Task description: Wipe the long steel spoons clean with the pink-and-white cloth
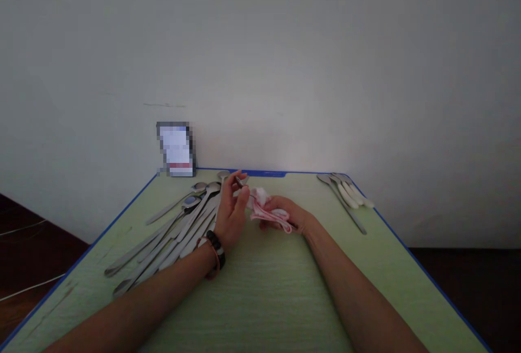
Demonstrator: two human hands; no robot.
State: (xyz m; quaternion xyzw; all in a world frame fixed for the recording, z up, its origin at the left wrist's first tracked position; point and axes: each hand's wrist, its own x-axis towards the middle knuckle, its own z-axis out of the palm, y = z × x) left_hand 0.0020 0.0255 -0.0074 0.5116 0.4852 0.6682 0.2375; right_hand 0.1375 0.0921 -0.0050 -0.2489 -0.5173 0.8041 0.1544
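My left hand is closed, pinching a metal spoon near its head, which the fingers partly hide. The spoon's thin handle runs right into a pink and white cloth. My right hand is closed on this folded cloth, which wraps round the handle, and the cloth's edges hang out below the fingers. Both hands are held over the far middle of the table. Under and beside my left forearm lies a spread of long-handled metal spoons and other cutlery, partly covered by the arm.
On the right of the green table lie a metal spoon and several pieces of cutlery with cream handles. A phone with a lit screen leans against the pale wall at the back left. Blue trim edges the table.
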